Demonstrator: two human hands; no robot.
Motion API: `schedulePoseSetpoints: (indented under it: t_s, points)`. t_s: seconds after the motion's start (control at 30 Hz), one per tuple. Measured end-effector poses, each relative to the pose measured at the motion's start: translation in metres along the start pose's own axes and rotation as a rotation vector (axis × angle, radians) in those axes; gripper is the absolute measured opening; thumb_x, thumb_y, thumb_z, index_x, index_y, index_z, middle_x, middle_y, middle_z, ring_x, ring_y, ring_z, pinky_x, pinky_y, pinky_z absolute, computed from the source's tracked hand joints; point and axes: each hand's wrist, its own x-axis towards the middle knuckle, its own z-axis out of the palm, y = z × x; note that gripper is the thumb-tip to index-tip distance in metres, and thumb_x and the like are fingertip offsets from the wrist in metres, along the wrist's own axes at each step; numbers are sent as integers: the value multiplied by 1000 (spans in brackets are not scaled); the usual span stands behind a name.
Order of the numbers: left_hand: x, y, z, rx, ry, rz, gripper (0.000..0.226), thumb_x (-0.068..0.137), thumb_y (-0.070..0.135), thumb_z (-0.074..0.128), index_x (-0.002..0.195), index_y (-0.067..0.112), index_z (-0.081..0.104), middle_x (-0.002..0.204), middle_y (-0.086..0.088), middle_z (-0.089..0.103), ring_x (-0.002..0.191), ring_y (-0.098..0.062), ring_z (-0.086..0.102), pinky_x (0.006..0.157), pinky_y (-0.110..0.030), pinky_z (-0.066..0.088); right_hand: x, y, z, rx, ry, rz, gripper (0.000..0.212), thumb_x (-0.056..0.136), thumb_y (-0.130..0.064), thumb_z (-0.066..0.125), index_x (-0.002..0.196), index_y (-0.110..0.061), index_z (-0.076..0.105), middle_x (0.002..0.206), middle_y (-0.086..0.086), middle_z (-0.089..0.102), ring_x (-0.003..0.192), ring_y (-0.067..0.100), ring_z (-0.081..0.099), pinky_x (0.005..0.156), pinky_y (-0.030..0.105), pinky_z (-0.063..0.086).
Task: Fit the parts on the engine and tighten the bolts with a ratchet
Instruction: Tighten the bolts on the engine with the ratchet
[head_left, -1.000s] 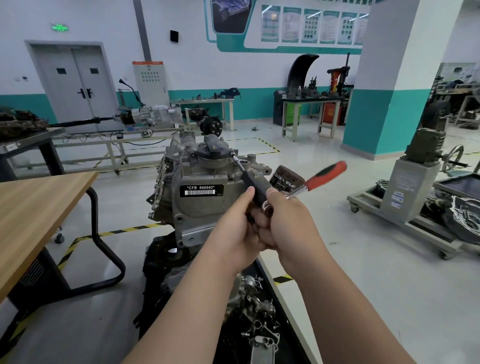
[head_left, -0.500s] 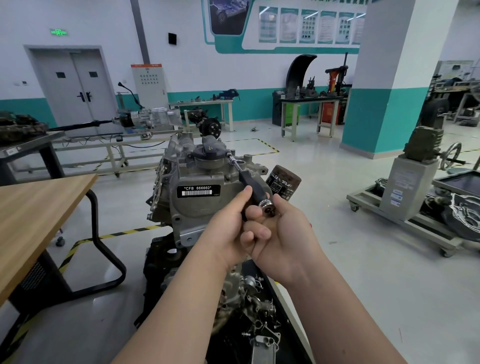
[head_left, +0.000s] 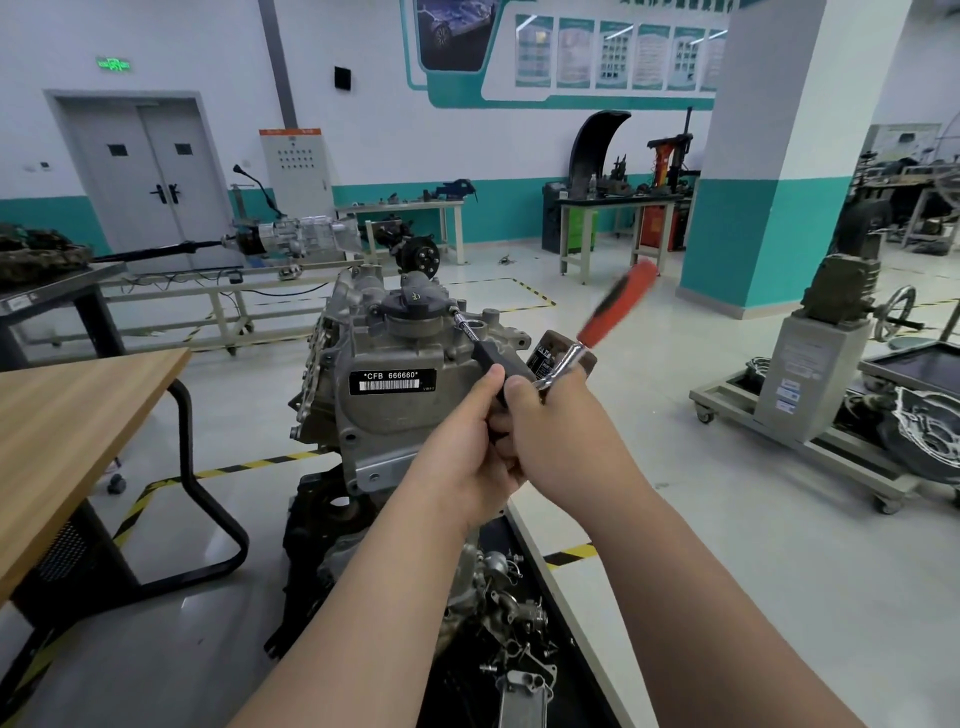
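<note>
Head view — A: engine (head_left: 395, 405) is dead ahead. Left hand (head_left: 467, 441) wraps the black extension (head_left: 488, 356), right hand (head_left: 558, 436) is clamped on the ratchet (head_left: 597, 327) near its head. The red handle is blurred.
B: Tip looks seated on the bolt (head_left: 457, 314) beside the filler cap (head_left: 415, 306). Hold the extension square and use short strokes, or it'll likely cam off.

Ratchet (head_left: 597, 332) handle has swung. 1 s ago it lay low, pointing right. 0.5 s ago it was hidden behind the right hand (head_left: 561, 436). Now it's back in view, pointing steeply up-right past the filter (head_left: 541, 358), motion-blurred. The right hand has rolled with it, wrist turned over.
</note>
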Motion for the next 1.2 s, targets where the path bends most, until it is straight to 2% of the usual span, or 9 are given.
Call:
schedulePoseSetpoints:
  t_s: [0.07, 0.13, 0.27, 0.47, 0.6, 0.67, 0.83, 1.07, 1.2]
  points:
    - [0, 1, 1, -12, -6, -11, 30, 91, 44, 55, 106, 20, 64, 107, -3, 55, 96, -21, 53, 93, -32, 44, -2, -2, 0, -438, 88, -147, 61, 101, -37, 34, 150, -9, 10, 78, 1, 55, 72, 28, 56, 62, 35, 39]
    - [2, 2, 0, -37, -55, -19, 32, 96, 45, 50, 93, 21, 71, 85, 2, 70, 77, -14, 67, 74, -29, 51, -5, -7, 0, -690, 142, -270, 61, 102, -38, 31, 152, -17, 3, 69, -3, 41, 65, 26, 48, 57, 33, 34]
    - [2, 5, -1, -46, -81, -7, 31, 97, 45, 49, 85, 23, 67, 68, 3, 67, 62, -11, 65, 61, -26, 47, -1, -11, 4, -720, 111, -273, 59, 102, -39, 29, 153, -20, 5, 79, 2, 49, 67, 26, 48, 57, 33, 35]
    - [0, 5, -2, -6, 12, -21, 27, 94, 42, 54, 86, 18, 64, 83, 1, 60, 79, -17, 59, 76, -27, 43, 5, 4, 9, -121, 41, -154, 41, 99, -36, 41, 132, -12, 35, 77, -6, 50, 74, 21, 55, 65, 35, 44]
    - [4, 1, -5, 85, 17, 15, 54, 95, 44, 51, 46, 20, 49, 45, 2, 39, 42, -15, 41, 48, -20, 35, 11, 13, 11, 431, 1, 130, 33, 95, -38, 46, 100, -6, 54, 61, 6, 57, 53, 24, 51, 66, 43, 48]
    - [5, 0, -8, 107, -14, 16, 62, 96, 43, 48, 39, 19, 47, 38, 3, 40, 31, -14, 40, 38, -18, 30, 8, 14, 11, 760, -62, 244, 33, 98, -35, 45, 90, -6, 59, 52, 6, 50, 39, 19, 40, 56, 37, 45]
    - [5, 2, -11, 55, -9, -6, 28, 97, 38, 51, 97, 10, 50, 52, 2, 60, 35, -13, 55, 30, -15, 33, 2, 14, 6, 1400, -262, 427, 37, 102, -35, 37, 108, -3, 56, 55, 0, 41, 35, 10, 27, 39, 20, 37]
    - [9, -2, -13, 52, -7, -68, 34, 94, 39, 56, 73, 12, 56, 47, 4, 55, 30, -11, 50, 26, -14, 31, -4, 15, 13, 1516, -311, 489, 31, 101, -36, 36, 111, -13, 55, 55, -4, 39, 32, 7, 27, 38, 16, 34]
    - [11, -1, -15, 79, 4, -52, 30, 93, 41, 56, 84, 12, 59, 45, 5, 51, 29, -10, 48, 26, -13, 30, -5, 12, 15, 1490, -298, 485, 29, 101, -34, 36, 110, -13, 54, 56, -3, 40, 32, 8, 27, 38, 17, 35]
